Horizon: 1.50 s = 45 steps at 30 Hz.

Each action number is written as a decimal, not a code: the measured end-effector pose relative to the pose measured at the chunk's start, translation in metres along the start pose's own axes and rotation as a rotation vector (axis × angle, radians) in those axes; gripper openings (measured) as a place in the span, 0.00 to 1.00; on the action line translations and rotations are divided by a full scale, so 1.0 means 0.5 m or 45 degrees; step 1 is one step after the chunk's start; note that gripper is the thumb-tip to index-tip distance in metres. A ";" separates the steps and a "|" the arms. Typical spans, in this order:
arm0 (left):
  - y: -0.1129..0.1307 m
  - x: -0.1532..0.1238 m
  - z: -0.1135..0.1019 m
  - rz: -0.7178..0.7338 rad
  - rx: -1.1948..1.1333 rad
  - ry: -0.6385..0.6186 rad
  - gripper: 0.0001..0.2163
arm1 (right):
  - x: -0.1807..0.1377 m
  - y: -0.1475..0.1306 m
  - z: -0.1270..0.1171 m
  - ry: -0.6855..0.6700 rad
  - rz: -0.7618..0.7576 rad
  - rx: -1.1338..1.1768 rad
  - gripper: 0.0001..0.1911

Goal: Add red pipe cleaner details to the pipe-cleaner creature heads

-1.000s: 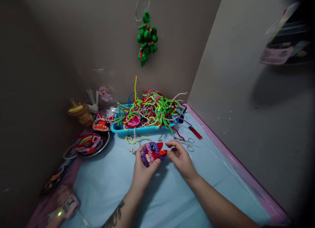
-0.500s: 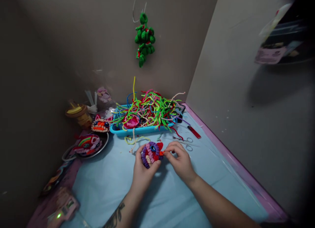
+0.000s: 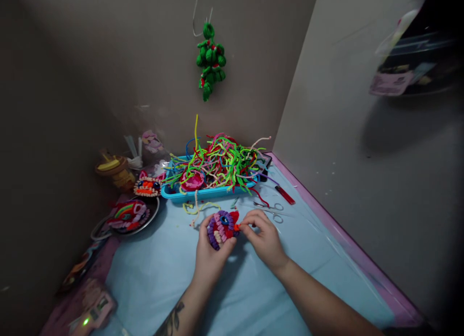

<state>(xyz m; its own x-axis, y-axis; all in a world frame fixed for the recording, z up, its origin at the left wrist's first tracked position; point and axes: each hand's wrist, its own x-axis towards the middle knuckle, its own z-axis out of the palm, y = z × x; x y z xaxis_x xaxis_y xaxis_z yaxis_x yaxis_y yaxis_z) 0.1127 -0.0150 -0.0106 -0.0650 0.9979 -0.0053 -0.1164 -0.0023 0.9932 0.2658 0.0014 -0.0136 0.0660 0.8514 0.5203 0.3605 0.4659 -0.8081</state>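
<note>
My left hand point(image 3: 209, 256) is closed around a small pipe-cleaner figure point(image 3: 222, 228) made of purple, red and cream loops with a blue eye, holding it up over the light blue table cover point(image 3: 253, 287). My right hand point(image 3: 264, 237) is pinched on an orange bit point(image 3: 237, 226) at the figure's right edge. Just beyond the hands stands a blue tray point(image 3: 203, 193) heaped with loose pipe cleaners point(image 3: 221, 161) in many colours.
Small scissors point(image 3: 272, 211) and a red stick point(image 3: 284, 195) lie right of the tray. Finished pipe-cleaner pieces point(image 3: 127, 214) rest on a round plate at the left, near a cat-face piece point(image 3: 147, 185). A green pipe-cleaner ornament point(image 3: 209, 60) hangs on the back wall.
My right hand moved left from an open pose beside the figure and closed its fingertips on the orange bit at the figure's edge. The left hand kept its hold.
</note>
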 end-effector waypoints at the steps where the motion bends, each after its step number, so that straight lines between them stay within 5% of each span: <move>1: -0.001 0.000 0.000 0.000 -0.003 -0.002 0.29 | 0.000 0.000 0.000 0.001 0.002 -0.001 0.04; 27: 0.005 -0.002 0.000 0.027 0.041 -0.023 0.27 | -0.001 -0.001 -0.001 -0.023 0.026 -0.013 0.05; 30: 0.014 -0.001 0.000 0.062 0.075 0.008 0.27 | -0.007 -0.003 -0.006 -0.001 -0.036 -0.050 0.04; 36: 0.015 -0.004 -0.005 0.186 0.236 0.092 0.28 | -0.029 -0.016 -0.012 -0.101 -0.325 -0.297 0.19; 45: -0.010 -0.010 -0.011 0.211 0.368 0.051 0.28 | -0.028 -0.018 0.000 -0.263 -0.363 -0.371 0.21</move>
<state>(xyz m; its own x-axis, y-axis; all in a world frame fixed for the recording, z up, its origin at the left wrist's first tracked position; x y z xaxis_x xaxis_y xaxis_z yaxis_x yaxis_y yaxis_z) 0.1082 -0.0201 -0.0164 -0.0994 0.9821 0.1602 0.1847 -0.1400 0.9728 0.2618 -0.0148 -0.0138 -0.2501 0.7429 0.6209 0.5860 0.6267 -0.5138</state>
